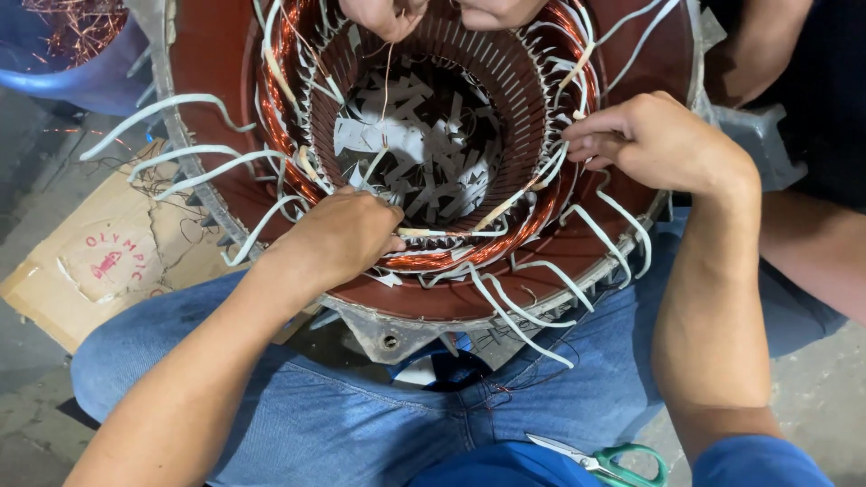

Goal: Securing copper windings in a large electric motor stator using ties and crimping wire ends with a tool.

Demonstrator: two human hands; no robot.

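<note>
Both closed: left hand (338,236) pinching copper winding (469,252), right hand (654,144) gripping white sleeving (552,171), could easily nick enamel by tugging hard.

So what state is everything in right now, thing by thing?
Left hand: fingers pressed onto the copper winding at the near rim.
Right hand: pinching a white sleeve at the right rim.
Motor shell: lying open end up across the lap.
Copper winding: seated in the slots, white sleeves sticking out loose.
Paper scraps: heaped loose inside the bore.
Scissors: lying on the floor, blades shut.
Another person's hands: at the far rim.
</note>
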